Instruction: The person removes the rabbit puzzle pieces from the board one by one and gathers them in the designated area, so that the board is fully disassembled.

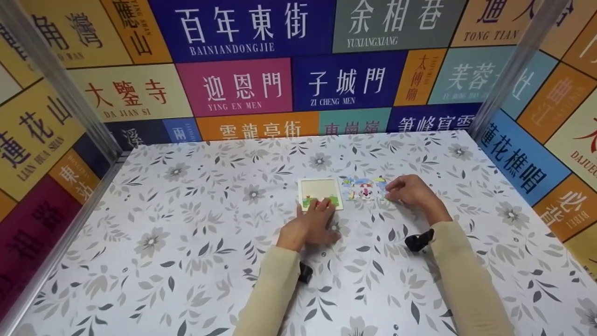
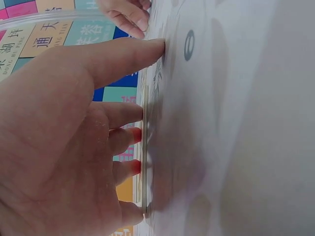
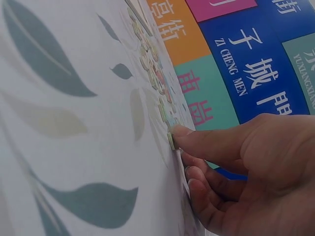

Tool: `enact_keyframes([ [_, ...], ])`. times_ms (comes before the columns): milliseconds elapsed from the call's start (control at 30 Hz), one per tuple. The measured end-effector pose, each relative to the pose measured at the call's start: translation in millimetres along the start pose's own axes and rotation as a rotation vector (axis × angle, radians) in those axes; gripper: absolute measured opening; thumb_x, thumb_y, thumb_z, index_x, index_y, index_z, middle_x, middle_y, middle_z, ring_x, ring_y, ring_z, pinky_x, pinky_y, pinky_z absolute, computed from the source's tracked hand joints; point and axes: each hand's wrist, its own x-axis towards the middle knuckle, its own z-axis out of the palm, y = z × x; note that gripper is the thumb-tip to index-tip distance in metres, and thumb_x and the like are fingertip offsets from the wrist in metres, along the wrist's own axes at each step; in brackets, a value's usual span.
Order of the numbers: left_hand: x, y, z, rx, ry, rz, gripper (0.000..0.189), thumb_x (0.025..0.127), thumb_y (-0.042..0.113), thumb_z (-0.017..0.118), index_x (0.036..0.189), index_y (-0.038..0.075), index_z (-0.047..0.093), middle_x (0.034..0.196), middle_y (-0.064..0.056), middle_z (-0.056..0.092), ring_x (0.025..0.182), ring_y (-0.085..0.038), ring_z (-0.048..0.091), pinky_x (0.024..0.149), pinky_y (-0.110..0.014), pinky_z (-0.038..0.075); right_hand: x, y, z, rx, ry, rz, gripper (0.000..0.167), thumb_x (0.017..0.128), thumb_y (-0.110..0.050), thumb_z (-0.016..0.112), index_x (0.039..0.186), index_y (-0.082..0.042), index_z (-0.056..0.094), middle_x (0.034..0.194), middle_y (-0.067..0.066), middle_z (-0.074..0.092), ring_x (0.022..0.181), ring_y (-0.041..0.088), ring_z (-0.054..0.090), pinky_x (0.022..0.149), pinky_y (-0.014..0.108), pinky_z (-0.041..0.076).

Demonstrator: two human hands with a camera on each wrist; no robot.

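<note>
A small square puzzle tray (image 1: 320, 181) with a pale rim lies on the table, green scenery showing along its lower part. My left hand (image 1: 311, 224) rests on its near edge; the left wrist view shows the fingertips (image 2: 134, 167) along the tray's edge and the thumb stretched out at the table. Right of the tray, several colourful jigsaw pieces (image 1: 364, 188) lie close together. At their right end my right hand (image 1: 413, 192) pinches a jigsaw piece (image 3: 171, 141), with the thumb on it and the other fingers curled beneath, in the right wrist view.
The table (image 1: 200, 280) wears a white cover with grey leaves and flowers. Behind it stands a wall of coloured panels (image 1: 233, 86) with printed characters, and similar panels flank both sides. A black wrist camera (image 1: 419, 240) sits by the right sleeve, another (image 1: 305, 272) by the left.
</note>
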Motion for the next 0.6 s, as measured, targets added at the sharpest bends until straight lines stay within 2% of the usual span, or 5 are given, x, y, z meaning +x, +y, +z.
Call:
enact_keyframes([
  [167,-0.3,-0.4,-0.1,-0.014,0.001,-0.003,0.081,0.095,0.042,0.061,0.161,0.018,0.022,0.171,-0.002,0.012,0.158,-0.031,0.003,0.126,-0.059,0.003,-1.6,-1,0,-0.017,-0.006,-0.006,0.032,0.091,-0.016,0.072,0.118,0.000,0.066,0.097,0.003,0.064,0.082,0.013,0.053,0.072,0.025,0.044],
  [367,-1.2,4.7,-0.6,0.013,0.006,-0.026,0.075,0.096,0.041,0.059,0.160,0.020,0.026,0.171,-0.001,0.013,0.158,-0.032,0.003,0.125,-0.062,0.002,-4.5,-5,-4,-0.036,-0.047,-0.017,0.036,0.093,-0.025,0.071,0.120,-0.001,0.066,0.109,0.008,0.067,0.089,0.015,0.054,0.075,0.025,0.047],
  [467,-1.1,10.9,-2.7,0.030,0.048,-0.016,0.070,0.096,0.038,0.061,0.158,0.019,0.033,0.169,-0.004,0.020,0.157,-0.033,0.013,0.125,-0.062,0.005,-7.1,-10,-5,-0.043,-0.051,-0.020,0.037,0.095,-0.028,0.068,0.121,-0.002,0.066,0.115,0.011,0.066,0.095,0.019,0.056,0.078,0.027,0.048],
  [600,-0.7,17.4,-3.4,0.081,0.152,0.018,0.064,0.095,0.038,0.065,0.152,0.017,0.044,0.159,-0.009,0.040,0.148,-0.033,0.034,0.125,-0.060,0.016,-10.8,-19,-3,-0.025,-0.064,-0.039,0.037,0.098,-0.030,0.064,0.123,-0.002,0.065,0.124,0.017,0.064,0.109,0.027,0.060,0.088,0.035,0.051],
])
